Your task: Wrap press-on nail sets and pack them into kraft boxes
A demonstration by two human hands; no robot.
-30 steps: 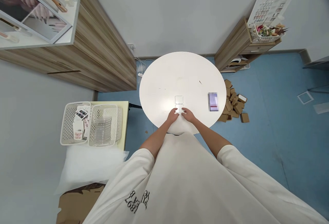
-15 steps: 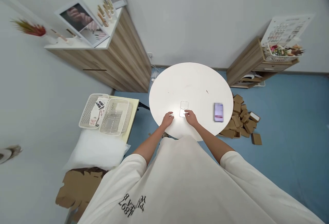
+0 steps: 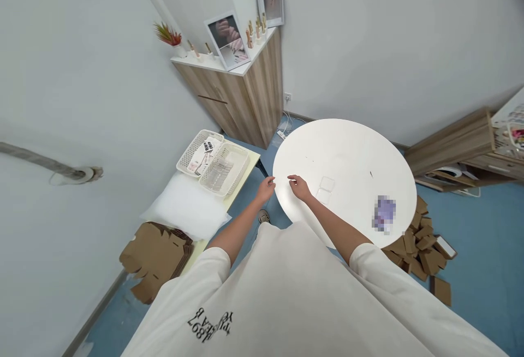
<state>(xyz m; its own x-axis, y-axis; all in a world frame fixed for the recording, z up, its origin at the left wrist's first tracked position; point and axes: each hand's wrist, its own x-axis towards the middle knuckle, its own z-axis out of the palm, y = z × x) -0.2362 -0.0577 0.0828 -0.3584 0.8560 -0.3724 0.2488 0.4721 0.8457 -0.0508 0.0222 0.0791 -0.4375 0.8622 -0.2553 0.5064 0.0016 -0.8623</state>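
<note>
A small clear plastic case [image 3: 325, 189] lies open on the round white table [image 3: 347, 149]. My right hand [image 3: 298, 186] hovers over the table's left part, a little left of the case, fingers loosely curled with nothing seen in them. My left hand [image 3: 267, 189] is just off the table's left edge, fingers loosely curled and also holding nothing I can see. Both hands are clear of the case.
A phone [image 3: 384, 213] lies on the table's right side. Two white baskets [image 3: 213, 161] with cards and clear cases sit on a yellow side table at the left, beside a white cushion [image 3: 184, 208]. Cardboard boxes [image 3: 421, 239] litter the floor at the right. A wooden cabinet [image 3: 245, 84] stands behind.
Both hands have come off the clear case and moved left toward the table's edge. My head has turned left, so the table now sits to the right.
</note>
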